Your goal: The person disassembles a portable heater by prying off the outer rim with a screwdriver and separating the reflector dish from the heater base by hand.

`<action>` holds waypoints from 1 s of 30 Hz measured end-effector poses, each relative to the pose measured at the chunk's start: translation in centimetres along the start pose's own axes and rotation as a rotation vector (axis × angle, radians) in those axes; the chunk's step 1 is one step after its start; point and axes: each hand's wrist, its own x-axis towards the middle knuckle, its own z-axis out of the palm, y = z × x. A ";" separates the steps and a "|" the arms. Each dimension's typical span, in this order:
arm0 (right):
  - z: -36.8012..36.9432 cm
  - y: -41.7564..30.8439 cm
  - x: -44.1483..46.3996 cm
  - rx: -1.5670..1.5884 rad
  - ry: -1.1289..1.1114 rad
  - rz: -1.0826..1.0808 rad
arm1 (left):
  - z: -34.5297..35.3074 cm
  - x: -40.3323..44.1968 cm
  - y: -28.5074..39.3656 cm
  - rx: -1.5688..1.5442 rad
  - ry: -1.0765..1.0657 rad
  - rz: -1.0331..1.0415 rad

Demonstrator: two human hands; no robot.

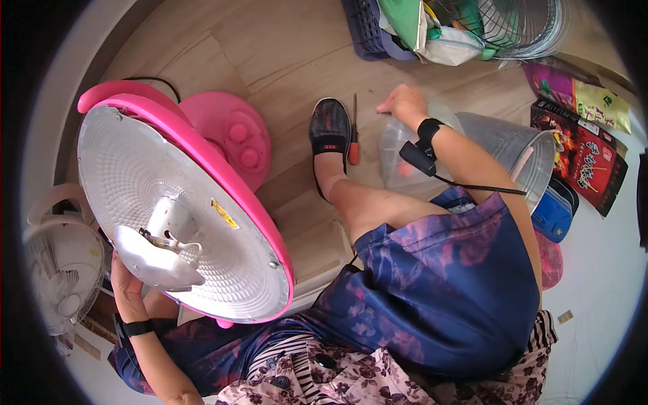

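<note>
A pink dish heater (250,175) leans in front of me on the left, its silver reflector (233,256) facing me. My left hand (128,280) is at the lower left of the reflector, closed on the edge of a shiny metal cap (152,263); some fingers are hidden behind it. Beside the cap, small wires and a pale fitting (172,244) show at the reflector's centre. My right hand (405,104) reaches out over the floor with its fingers bunched. Under its wrist is a clear plastic container (398,158) with something reddish inside. Whatever the fingers hold is too small to name.
A screwdriver (354,145) with an orange handle lies beside my shoe (329,128). Right of the container is a metal bucket (540,169), near colourful packages (587,158). A dark crate (368,34) and a wire basket (533,27) stand behind. A white fan (64,277) is far left.
</note>
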 end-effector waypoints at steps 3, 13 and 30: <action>0.9 -1.4 -0.7 -0.094 0.063 0.018 | -1.0 0.4 -0.1 -0.016 0.088 -0.025; 5.3 -1.2 0.9 -0.240 0.302 -0.241 | 0.3 0.3 -0.2 -0.010 0.053 -0.016; 3.4 -13.2 4.3 0.491 0.576 -0.555 | 4.7 -0.6 0.1 -0.044 0.062 -0.051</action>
